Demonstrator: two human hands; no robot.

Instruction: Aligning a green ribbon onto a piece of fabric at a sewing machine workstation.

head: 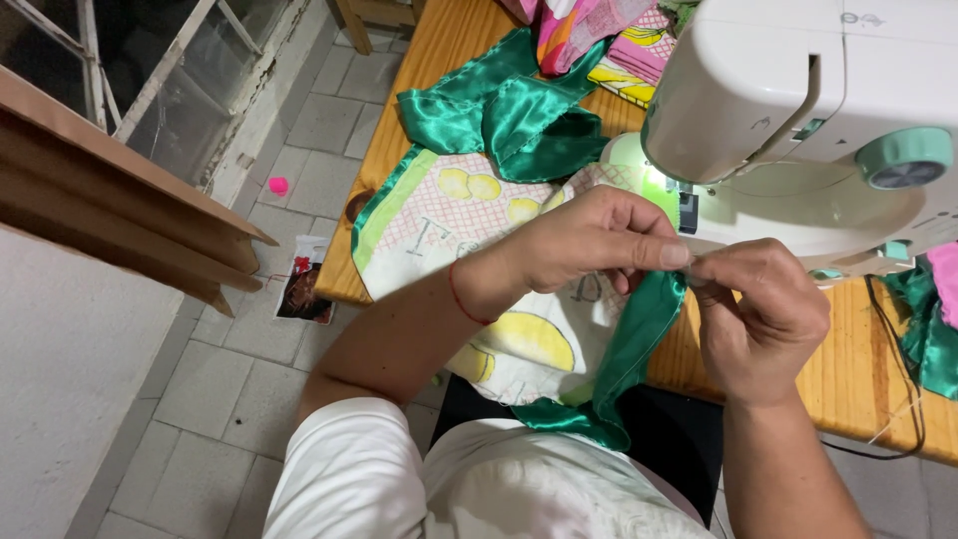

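Both hands pinch green satin strip.

A wooden table runs from the far left to the near right. On it stands a white sewing machine at the right, with a printed cloth (yellow shapes on white, green edging) spread to its left and hanging over the near edge. Green satin lies bunched at the cloth's far side, and pink and yellow fabrics sit beyond that. More green satin rests at the far right. The tiled floor to the left carries a small pink object and a paper scrap.
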